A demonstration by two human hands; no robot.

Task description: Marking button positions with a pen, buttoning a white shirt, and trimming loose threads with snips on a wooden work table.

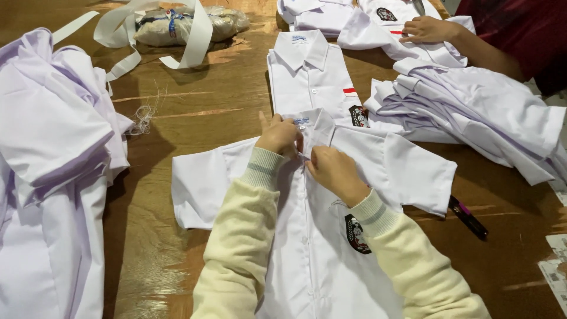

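A white short-sleeved shirt lies face up and spread out on the wooden table, with a dark badge on its chest. My left hand pinches the shirt's front just below the collar. My right hand grips the button placket right beside it, fingers closed on the cloth. Both my arms wear cream sleeves.
A folded white shirt lies just beyond. Heaps of white shirts sit at left and right. Another person's hand rests on a shirt at top right. White strips, a plastic bundle, a dark marker.
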